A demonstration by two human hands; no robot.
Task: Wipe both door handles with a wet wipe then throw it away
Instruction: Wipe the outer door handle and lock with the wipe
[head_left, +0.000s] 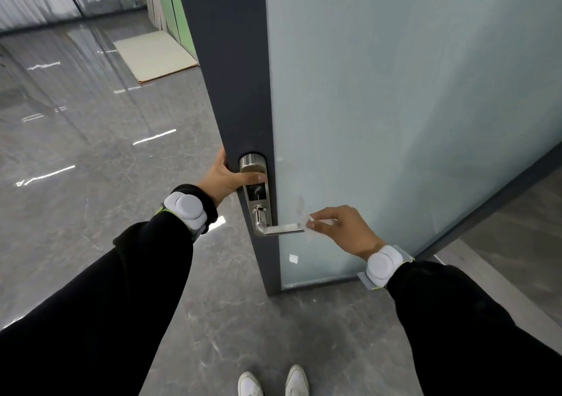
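Head view, looking down at an open door with a dark frame and a frosted glass panel. Centre of frame: a brushed-metal lock plate carries a horizontal lever handle that points right. The right hand, right of centre, pinches the wet wipe between thumb and fingertips at the lever's free end; whether the two touch cannot be told. The wipe is thin, white, crumpled and half-translucent, and its edges are hard to separate from the pale glass behind. The left hand, left of the plate, grips the door's edge, its thumb pressed on the plate's upper part. Both wrists bear white round devices. Bottom centre: white shoes on a glossy grey floor.
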